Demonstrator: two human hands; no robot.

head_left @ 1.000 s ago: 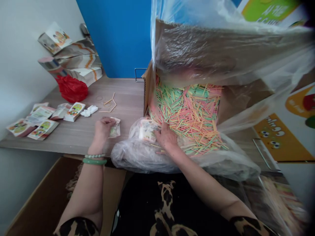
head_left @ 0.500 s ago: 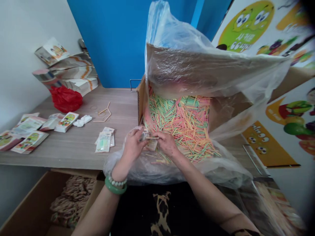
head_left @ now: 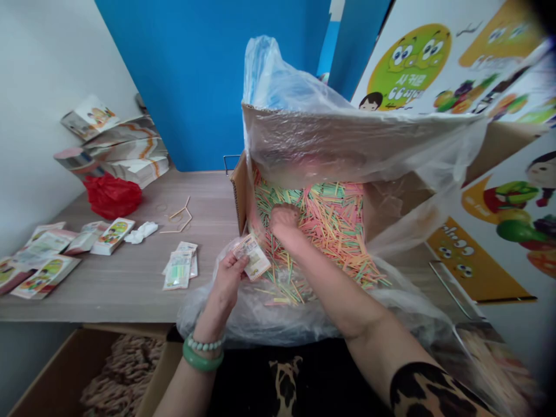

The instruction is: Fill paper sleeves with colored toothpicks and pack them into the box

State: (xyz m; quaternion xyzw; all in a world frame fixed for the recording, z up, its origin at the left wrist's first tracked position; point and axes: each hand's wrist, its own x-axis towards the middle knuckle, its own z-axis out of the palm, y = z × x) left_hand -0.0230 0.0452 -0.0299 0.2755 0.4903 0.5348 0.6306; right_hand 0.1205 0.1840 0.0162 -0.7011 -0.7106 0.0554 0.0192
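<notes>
My left hand [head_left: 230,277] pinches a small printed packet [head_left: 252,258] by its left edge, at the front left corner of the plastic-lined box. My right hand [head_left: 284,221] is down among the pink, green, yellow and orange sticks [head_left: 334,231] in the box; its fingertips are hidden, so what they hold cannot be made out. A cardboard box [head_left: 238,197] with a clear plastic liner [head_left: 278,318] holds the sticks, some spilling onto the liner's front. On the table to the left lie small filled packets [head_left: 178,272], overlapping.
Farther left on the table [head_left: 130,295] are a red plastic bag [head_left: 112,194], crumpled white tissue [head_left: 141,232], bent sticks [head_left: 186,215], printed packs [head_left: 113,236] and stacked cartons [head_left: 125,145]. Below the table edge, an open box [head_left: 56,370] holds brownish bundles.
My right hand has left the packet and reached forward into the sticks. My left hand now holds the packet alone, tilted and lower. The camera view has shifted slightly.
</notes>
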